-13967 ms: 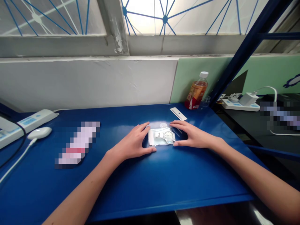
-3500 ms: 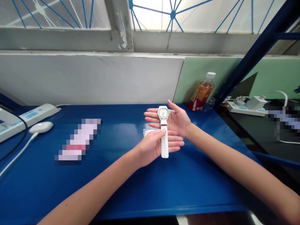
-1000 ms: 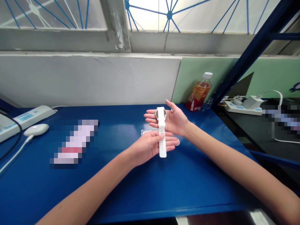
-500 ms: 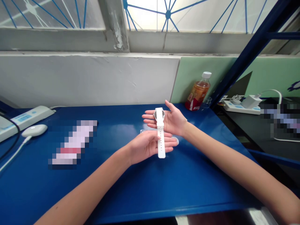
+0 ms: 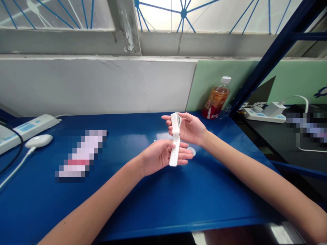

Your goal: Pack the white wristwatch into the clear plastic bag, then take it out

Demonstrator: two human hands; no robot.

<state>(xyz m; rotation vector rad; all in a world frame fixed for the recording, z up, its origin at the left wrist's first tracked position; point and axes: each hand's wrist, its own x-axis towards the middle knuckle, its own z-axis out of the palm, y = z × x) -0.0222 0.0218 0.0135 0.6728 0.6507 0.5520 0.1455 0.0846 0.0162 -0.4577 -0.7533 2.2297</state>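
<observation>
A white wristwatch point(image 5: 175, 124) is held up over the blue desk, its strap hanging down toward me. My left hand point(image 5: 158, 156) pinches the holed end of the strap between the thumb and the outstretched fingers. At the upper end, my right hand point(image 5: 192, 129) has its thumb by the watch case and its fingers curled behind it. The case is turned partly sideways, so its face is mostly hidden. Just beyond my left fingertips lies a small clear disc point(image 5: 191, 151) on the desk.
A blurred-out flat object point(image 5: 83, 153) lies left on the desk point(image 5: 153, 204). Farther left are a white mouse-shaped device point(image 5: 39, 141) with a cable and a power strip point(image 5: 30, 129). A drink bottle point(image 5: 217, 100) stands at the back right, near a blue metal post point(image 5: 268, 56).
The right hand has gone from open and flat beneath the watch to fingers curled around its case. The watch has turned sideways, and its strap end has swung slightly left.
</observation>
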